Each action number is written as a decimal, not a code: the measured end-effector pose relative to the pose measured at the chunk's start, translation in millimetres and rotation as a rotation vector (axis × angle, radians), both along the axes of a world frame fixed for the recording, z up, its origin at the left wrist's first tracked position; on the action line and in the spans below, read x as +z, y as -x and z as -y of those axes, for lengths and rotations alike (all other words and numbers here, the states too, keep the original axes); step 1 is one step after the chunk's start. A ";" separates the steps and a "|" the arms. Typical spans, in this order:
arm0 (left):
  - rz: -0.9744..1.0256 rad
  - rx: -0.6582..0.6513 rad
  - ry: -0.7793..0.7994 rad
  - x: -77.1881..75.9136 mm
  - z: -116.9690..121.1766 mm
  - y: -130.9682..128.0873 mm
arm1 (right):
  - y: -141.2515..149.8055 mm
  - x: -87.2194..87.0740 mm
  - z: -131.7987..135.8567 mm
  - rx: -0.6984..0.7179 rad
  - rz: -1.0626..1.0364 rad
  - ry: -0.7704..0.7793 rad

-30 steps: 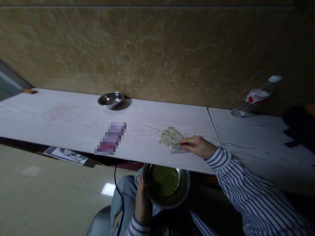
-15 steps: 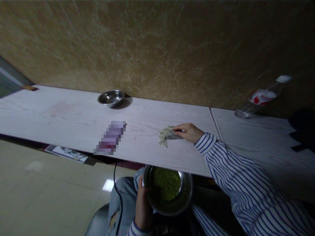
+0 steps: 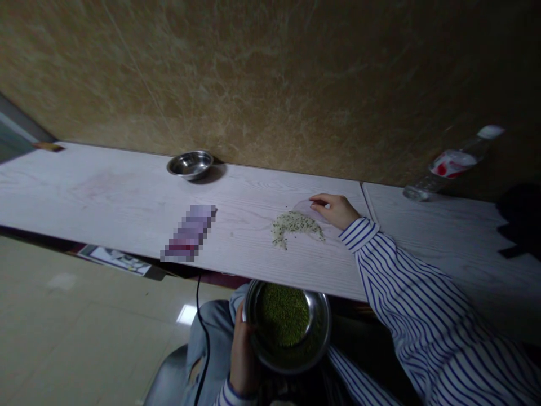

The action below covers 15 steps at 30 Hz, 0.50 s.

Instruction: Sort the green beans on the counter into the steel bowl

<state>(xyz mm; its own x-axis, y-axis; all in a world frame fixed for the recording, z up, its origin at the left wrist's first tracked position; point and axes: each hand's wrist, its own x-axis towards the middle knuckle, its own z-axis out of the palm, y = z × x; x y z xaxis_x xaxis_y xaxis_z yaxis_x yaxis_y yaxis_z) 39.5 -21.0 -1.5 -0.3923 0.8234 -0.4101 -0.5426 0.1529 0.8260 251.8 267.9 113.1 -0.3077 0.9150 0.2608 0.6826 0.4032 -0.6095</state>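
My left hand grips the rim of a steel bowl at my lap, just below the table's front edge. Small green beans, which look like mung beans, cover its bottom. Above the table, my right hand is closed in a pinch on a thin, translucent piece of plastic with a rounded edge. Just in front of this piece lies a curved heap of white grains mixed with green beans, spread on the tabletop. The heap looks like rice, and a few beans lie loose around it.
A smaller steel bowl stands near the wall on the pale wooden table. A blurred-out purple rectangle lies left of the heap. At right, a clear plastic bottle leans tilted, beside a black object. A black cable hangs down.
My right hand has moved slightly right and towards the wall with the plastic piece, uncovering more of the heap. My left hand and its bowl stay in place.
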 end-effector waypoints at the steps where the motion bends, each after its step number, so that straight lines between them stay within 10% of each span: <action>1: -0.009 0.001 -0.006 -0.5 -0.5 0.5 | -2.0 -2.5 -3.1 -0.039 -0.019 0.003; 15: -0.090 0.017 -0.026 11.4 -4.4 2.1 | 25.5 -18.6 -70.8 -0.071 -0.107 0.088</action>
